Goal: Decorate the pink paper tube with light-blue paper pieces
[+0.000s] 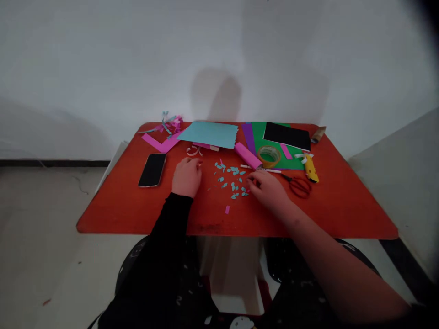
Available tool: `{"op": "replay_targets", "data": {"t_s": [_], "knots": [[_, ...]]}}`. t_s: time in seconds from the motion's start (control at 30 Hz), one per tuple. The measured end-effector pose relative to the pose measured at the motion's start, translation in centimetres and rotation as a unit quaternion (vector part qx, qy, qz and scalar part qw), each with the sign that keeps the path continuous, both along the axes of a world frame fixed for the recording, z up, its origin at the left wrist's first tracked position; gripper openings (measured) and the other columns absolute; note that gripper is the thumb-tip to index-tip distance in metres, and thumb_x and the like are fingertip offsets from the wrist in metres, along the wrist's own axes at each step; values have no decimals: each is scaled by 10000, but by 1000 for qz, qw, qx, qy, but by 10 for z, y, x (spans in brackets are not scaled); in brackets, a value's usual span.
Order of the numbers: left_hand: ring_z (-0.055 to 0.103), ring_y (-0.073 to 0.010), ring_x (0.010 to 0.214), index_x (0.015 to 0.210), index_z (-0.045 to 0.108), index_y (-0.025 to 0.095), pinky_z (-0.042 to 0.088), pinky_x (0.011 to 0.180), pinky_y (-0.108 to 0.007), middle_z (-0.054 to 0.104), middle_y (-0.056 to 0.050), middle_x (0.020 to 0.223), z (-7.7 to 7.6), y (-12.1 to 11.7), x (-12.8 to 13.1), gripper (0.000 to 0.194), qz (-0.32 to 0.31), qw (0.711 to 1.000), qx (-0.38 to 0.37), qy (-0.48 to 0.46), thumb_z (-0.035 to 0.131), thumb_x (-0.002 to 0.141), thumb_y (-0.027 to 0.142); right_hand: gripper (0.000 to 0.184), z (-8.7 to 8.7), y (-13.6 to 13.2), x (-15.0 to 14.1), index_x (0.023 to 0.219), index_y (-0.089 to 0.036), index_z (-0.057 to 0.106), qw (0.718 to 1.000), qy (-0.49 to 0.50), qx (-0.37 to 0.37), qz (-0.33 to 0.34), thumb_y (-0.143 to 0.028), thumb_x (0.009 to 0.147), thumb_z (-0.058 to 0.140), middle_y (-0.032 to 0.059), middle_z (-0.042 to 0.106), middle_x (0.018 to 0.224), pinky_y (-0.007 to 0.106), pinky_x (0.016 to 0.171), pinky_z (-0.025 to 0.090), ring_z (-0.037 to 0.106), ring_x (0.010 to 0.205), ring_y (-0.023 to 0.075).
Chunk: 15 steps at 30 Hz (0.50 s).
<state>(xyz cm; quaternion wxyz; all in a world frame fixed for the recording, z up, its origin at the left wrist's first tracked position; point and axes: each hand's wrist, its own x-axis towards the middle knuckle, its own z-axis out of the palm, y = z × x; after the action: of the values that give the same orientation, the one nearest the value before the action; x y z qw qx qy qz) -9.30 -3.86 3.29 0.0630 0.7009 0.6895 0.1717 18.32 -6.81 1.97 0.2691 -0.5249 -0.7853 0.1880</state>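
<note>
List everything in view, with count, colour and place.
Table: one, red, centre
Wall: one, whitish, behind
Phone: one, black, left
Shreds: many, pink-blue, far-left
Strips: several, pink, both sides
Sheet: one, turquoise, far-centre
Curls: several, whitish, left-centre
Scraps: many, mostly blue, centre
Roll: one, pink, centre
Tape: one, yellowish, right-centre
Pen: one, whitish, right-centre
Scissors: one, dark, right
Panel: one, black, far-right
Papers: several, green-purple, far-right
Spotted piece: one, yellow, right
Unclear object: one, brown, far-right
Legs: two, dark, below
Left grip: one, black-sleeved, left-centre
Right grip: one, bare-armed, right-centre
</note>
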Motion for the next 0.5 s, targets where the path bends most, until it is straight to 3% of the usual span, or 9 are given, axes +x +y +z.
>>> {"op": "replay_targets", "data": {"t_s": [0.2,0.5], "knots": [[674,-248,988,973,761,219,504,942,-363,756,-86,1034,-3,-10,0,184,-184,977,-107,-28,598,892,244,153,-2,0,0,823,-218,633,1000,0,0,10,-256,938,539,77,677,878,336,768,425,610,869,232],[668,-239,988,942,746,230,494,939,-344,733,-85,1029,-4,-17,13,169,-225,969,-100,9,584,896,222,162,-3,0,-2,799,-222,620,1000,-2,-3,17,-239,934,531,71,674,864,332,751,413,602,842,224]]}}
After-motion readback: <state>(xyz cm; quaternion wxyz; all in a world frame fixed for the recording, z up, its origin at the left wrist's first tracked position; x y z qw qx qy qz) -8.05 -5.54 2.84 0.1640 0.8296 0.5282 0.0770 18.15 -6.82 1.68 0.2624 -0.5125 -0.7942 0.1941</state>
